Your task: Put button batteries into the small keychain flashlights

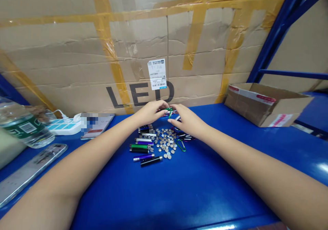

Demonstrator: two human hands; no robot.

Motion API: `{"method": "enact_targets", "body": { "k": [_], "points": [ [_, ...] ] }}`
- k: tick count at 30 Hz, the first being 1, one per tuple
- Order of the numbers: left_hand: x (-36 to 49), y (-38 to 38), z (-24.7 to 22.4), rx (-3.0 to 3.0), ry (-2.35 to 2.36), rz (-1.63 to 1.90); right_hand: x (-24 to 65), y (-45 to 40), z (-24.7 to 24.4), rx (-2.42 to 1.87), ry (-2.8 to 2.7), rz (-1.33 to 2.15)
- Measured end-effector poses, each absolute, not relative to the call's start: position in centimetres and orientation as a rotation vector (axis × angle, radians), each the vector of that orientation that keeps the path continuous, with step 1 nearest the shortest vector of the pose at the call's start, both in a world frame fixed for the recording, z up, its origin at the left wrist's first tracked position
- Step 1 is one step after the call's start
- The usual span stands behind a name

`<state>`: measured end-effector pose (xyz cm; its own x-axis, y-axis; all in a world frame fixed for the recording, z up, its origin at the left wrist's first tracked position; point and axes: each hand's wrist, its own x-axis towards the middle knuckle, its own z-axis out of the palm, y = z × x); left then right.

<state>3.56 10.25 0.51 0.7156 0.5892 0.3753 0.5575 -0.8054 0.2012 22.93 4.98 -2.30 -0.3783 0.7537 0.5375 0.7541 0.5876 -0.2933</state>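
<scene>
My left hand (155, 111) and my right hand (183, 120) meet above the far part of the blue table, fingers curled around small green metal pieces (170, 112). The pieces look like carabiners, though fingers partly hide them. Below the hands lies a pile of small round silver button cells (166, 141). Left of it are several small tubes: a green one (139, 146), a purple one (143, 157) and a black one (151, 161) among them. A green carabiner (181, 145) rests just right of the cells, with dark and coloured pieces behind it.
An open cardboard box (263, 103) stands at the right. On the left are a water bottle (28, 124), a power strip (64, 126), a phone (33, 170) and another flat device (99, 126). A large taped carton (138, 45) backs the blue table (164, 196).
</scene>
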Motion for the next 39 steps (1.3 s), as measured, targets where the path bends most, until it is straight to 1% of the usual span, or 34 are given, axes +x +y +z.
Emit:
{"method": "enact_targets", "body": {
  "k": [3, 8, 11, 14, 18, 20, 21, 26, 29, 33, 36, 39],
  "points": [
    [4.3, 9.2, 0.4, 2.839, 0.767, 0.784, 22.9, 5.4, -2.3, -1.167, -2.059, 0.340],
    [4.2, 9.1, -0.1, 2.890, 0.803, 0.916, 23.1, 5.8, -2.3, -1.212, -1.883, 0.681],
    [4.0, 9.3, -0.2, 2.897, 0.855, 0.937, 23.3, 5.6, -2.2, -1.211, -1.904, 0.726],
    [3.9, 9.1, -0.4, 2.922, 0.880, 0.869, 23.1, 5.1, -2.0, -1.191, -1.903, 0.704],
    [4.1, 8.4, -0.7, 2.898, 0.957, 0.739, 22.7, 4.7, -2.1, -1.087, -1.926, 0.763],
    [4.1, 8.2, -0.7, 2.886, 0.991, 0.669, 22.7, 4.6, -2.3, -1.111, -1.954, 0.700],
    [4.0, 8.2, -0.6, 2.875, 0.995, 0.652, 22.7, 4.6, -2.3, -1.161, -1.981, 0.611],
    [3.9, 7.7, 0.1, 2.704, 0.928, 0.702, 22.7, 4.1, -2.0, -1.506, -2.205, -0.104],
    [4.3, 7.0, 0.5, 2.554, 0.915, 0.724, 22.8, 3.8, -1.8, -1.546, -2.310, -0.184],
    [4.5, 6.4, 1.1, 2.385, 0.894, 0.686, 22.9, 3.8, -1.9, -1.363, -2.362, -0.018],
    [4.3, 6.4, 1.4, 2.336, 0.842, 0.694, 22.6, 3.7, -1.9, -1.120, -2.307, 0.277],
    [3.9, 6.4, 1.4, 2.369, 0.751, 0.697, 22.2, 3.5, -1.8, -1.012, -2.219, 0.548]
  ]
}}
